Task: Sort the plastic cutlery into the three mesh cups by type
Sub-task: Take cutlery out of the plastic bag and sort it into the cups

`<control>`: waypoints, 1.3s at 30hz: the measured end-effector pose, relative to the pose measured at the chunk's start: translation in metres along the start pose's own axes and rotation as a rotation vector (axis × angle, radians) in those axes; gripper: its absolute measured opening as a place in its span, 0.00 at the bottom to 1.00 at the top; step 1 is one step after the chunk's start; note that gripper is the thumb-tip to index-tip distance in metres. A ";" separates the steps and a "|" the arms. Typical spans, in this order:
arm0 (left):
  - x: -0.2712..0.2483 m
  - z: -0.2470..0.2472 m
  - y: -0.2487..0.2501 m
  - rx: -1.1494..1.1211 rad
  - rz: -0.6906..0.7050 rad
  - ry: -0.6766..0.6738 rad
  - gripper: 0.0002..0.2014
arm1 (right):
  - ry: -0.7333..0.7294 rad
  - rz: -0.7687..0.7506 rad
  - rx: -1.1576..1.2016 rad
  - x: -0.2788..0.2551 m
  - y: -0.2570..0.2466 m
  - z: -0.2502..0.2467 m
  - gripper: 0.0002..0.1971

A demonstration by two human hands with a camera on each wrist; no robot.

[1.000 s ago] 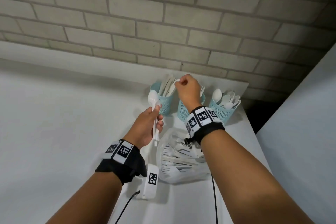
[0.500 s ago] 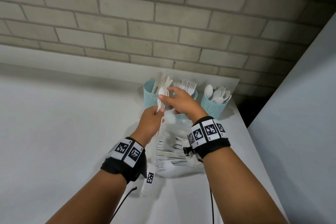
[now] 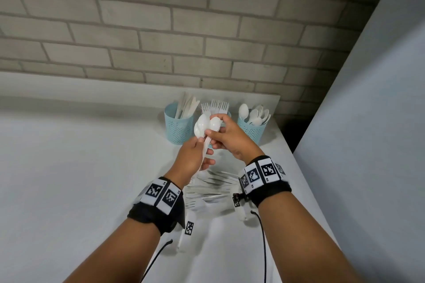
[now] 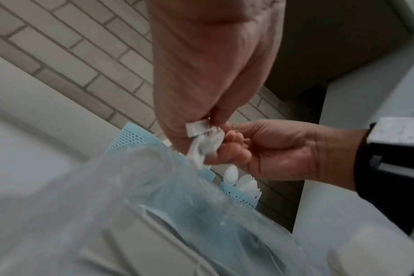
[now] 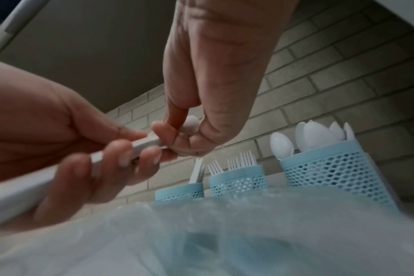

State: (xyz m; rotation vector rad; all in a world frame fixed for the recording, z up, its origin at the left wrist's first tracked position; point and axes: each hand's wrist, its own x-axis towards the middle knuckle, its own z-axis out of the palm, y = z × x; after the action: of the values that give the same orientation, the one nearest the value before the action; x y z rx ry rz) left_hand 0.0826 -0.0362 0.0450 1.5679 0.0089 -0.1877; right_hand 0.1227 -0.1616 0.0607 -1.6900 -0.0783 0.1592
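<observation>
Centrally, the white table [image 3: 76, 167] carries all items, and the middle mesh cup [image 5: 238, 184] serves as the reference landmark. It stands at the table's far edge against the brick wall [image 3: 161, 30] and contains forks, tines up. The left mesh cup [image 3: 178, 125], just beside the landmark, contains knives; the right mesh cup [image 3: 250, 130], just beside it on the other side, contains spoons, bowls up. A clear plastic bag [image 3: 211, 188] of unsorted white cutlery lies on the table on the near side of the landmark, below both hands. The left hand [image 3: 192, 161] is raised in front of the landmark, fingers curled round the handles of two white spoons [image 3: 207, 125], bowls pointing up. The right hand [image 3: 232, 139], touching the left hand in front of the landmark, pinches one spoon at the neck just below its bowl between thumb and fingertips. Both wrists carry black bands with printed marker tags
</observation>
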 end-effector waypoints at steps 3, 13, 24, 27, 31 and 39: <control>0.003 0.001 -0.002 -0.013 0.003 0.022 0.13 | 0.050 -0.010 -0.002 -0.003 0.005 -0.005 0.15; 0.011 0.000 -0.019 0.411 0.291 0.188 0.10 | 0.126 0.104 0.026 -0.008 -0.002 0.005 0.19; 0.008 0.008 -0.016 0.468 0.269 -0.074 0.18 | 0.241 0.011 -0.198 0.001 0.007 -0.001 0.09; 0.005 0.010 -0.013 0.280 0.069 -0.193 0.16 | 0.367 -0.039 -0.202 0.004 0.008 -0.006 0.11; 0.012 0.012 -0.020 0.412 0.128 -0.196 0.10 | 0.302 -0.003 -0.155 0.006 0.007 -0.013 0.13; 0.014 0.004 -0.015 0.620 0.095 -0.025 0.21 | 0.801 -0.234 -0.072 0.008 -0.032 -0.061 0.08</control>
State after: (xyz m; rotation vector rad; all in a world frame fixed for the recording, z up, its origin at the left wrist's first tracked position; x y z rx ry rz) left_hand 0.0940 -0.0412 0.0284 2.1779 -0.1566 -0.1414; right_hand 0.1414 -0.2166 0.0991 -1.6907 0.3197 -0.7015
